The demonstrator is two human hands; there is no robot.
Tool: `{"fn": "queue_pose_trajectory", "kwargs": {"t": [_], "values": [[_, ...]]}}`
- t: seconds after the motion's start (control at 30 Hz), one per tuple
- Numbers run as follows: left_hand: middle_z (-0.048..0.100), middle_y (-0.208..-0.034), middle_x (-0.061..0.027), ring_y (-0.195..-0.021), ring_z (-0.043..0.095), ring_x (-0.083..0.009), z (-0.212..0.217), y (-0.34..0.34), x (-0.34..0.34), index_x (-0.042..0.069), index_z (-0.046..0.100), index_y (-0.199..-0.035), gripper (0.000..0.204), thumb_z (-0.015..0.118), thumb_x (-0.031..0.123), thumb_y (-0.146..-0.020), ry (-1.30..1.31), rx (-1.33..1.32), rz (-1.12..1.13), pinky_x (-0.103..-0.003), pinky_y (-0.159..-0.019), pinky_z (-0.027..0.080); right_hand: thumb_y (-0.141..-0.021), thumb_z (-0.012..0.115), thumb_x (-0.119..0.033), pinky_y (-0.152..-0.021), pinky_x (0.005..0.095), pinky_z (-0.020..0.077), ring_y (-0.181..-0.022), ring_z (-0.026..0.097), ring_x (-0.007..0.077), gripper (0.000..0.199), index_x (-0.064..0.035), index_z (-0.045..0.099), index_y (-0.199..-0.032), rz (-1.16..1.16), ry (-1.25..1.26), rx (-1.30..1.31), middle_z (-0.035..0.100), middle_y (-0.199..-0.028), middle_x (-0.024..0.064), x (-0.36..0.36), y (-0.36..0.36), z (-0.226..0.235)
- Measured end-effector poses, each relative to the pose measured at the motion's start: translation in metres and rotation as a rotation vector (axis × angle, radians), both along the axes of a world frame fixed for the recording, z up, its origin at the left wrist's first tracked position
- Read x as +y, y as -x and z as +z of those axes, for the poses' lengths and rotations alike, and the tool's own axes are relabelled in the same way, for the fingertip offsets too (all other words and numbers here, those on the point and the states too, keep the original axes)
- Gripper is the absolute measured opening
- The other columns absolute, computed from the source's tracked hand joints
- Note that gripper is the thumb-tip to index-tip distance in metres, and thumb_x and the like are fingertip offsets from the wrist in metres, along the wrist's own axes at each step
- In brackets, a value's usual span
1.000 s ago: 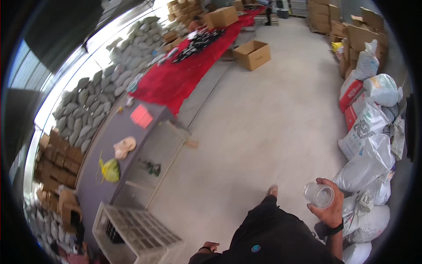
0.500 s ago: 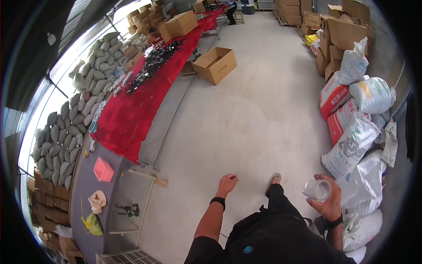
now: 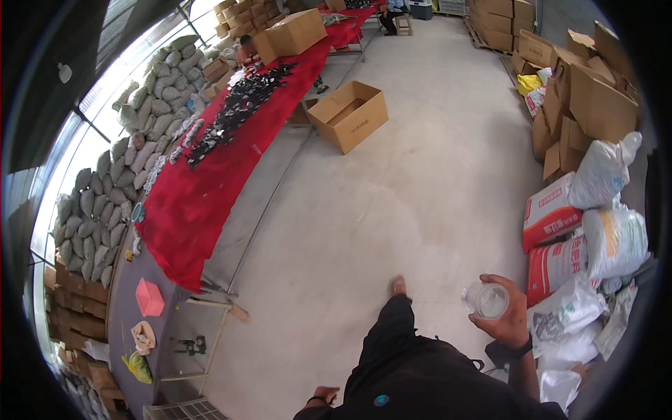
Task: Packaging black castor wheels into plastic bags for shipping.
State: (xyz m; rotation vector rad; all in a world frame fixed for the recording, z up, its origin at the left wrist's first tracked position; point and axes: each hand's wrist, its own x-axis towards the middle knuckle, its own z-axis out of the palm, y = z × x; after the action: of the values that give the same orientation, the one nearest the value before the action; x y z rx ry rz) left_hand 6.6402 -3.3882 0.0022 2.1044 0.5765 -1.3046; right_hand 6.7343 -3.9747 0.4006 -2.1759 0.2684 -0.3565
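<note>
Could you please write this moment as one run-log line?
right hand: gripping clear container; left hand: low, nothing seen held; left side: red cloth; floor ahead: open cardboard box; right side: sacks

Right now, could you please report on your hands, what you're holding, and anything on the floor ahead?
Right hand gripping a clear container. Left hand low, nothing visible in it. Open cardboard box ahead, beside the red-covered table.
</note>
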Motion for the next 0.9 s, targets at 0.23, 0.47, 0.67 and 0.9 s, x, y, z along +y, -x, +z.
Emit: {"fn": "queue_pose_trajectory", "kwargs": {"t": [0.23, 0.47, 0.67, 0.9], "values": [[0.075, -0.08, -0.0089, -0.066, 0.071, -0.0235, -0.031, -0.275, -0.14, 0.007, 0.084, -0.104, 0.03, 0.075, 0.036, -0.102, 0.198, 0.099, -0.26, -0.042, -0.06, 0.058, -0.062, 0.098, -0.012, -0.109, 0.044, 0.0571, -0.123, 0.074, 0.0355, 0.08, -0.0032, 0.066, -0.135, -0.055, 0.011, 0.027, 0.076, -0.131, 0.0191, -0.141, -0.222, -0.006], [0.079, -0.117, -0.0168, -0.111, 0.073, -0.0408, -0.045, -0.748, -0.418, 0.015, 0.081, -0.115, 0.046, 0.052, 0.05, -0.107, -0.03, -0.483, -0.949, -0.057, -0.097, 0.056, -0.062, 0.097, -0.009, -0.11, 0.0431, 0.0568, -0.125, 0.074, 0.034, 0.084, -0.0011, 0.063, -0.138, -0.131, -0.105, 0.015, 0.075, -0.134, 0.0195, -0.287, -0.424, 0.009], [0.081, -0.114, -0.0171, -0.109, 0.074, -0.0402, 0.033, -1.018, -0.743, 0.011, 0.082, -0.113, 0.044, 0.067, 0.049, -0.098, 0.238, -0.696, -0.464, -0.049, -0.097, 0.058, -0.063, 0.096, -0.011, -0.111, 0.0429, 0.0559, -0.127, 0.073, 0.0341, 0.083, -0.0012, 0.063, -0.138, -0.265, -0.091, 0.037, 0.074, -0.134, 0.0192, -0.459, -0.569, -0.018], [0.076, -0.125, -0.0211, -0.122, 0.069, -0.0419, -0.027, -1.102, -0.846, 0.011, 0.081, -0.115, 0.051, 0.055, 0.054, -0.104, 0.096, -0.455, -0.793, -0.054, -0.103, 0.055, -0.063, 0.096, -0.016, -0.109, 0.044, 0.0569, -0.123, 0.074, 0.0351, 0.079, -0.005, 0.066, -0.135, -0.214, -0.104, 0.019, 0.076, -0.132, 0.0183, -0.681, -0.765, -0.023]]}}
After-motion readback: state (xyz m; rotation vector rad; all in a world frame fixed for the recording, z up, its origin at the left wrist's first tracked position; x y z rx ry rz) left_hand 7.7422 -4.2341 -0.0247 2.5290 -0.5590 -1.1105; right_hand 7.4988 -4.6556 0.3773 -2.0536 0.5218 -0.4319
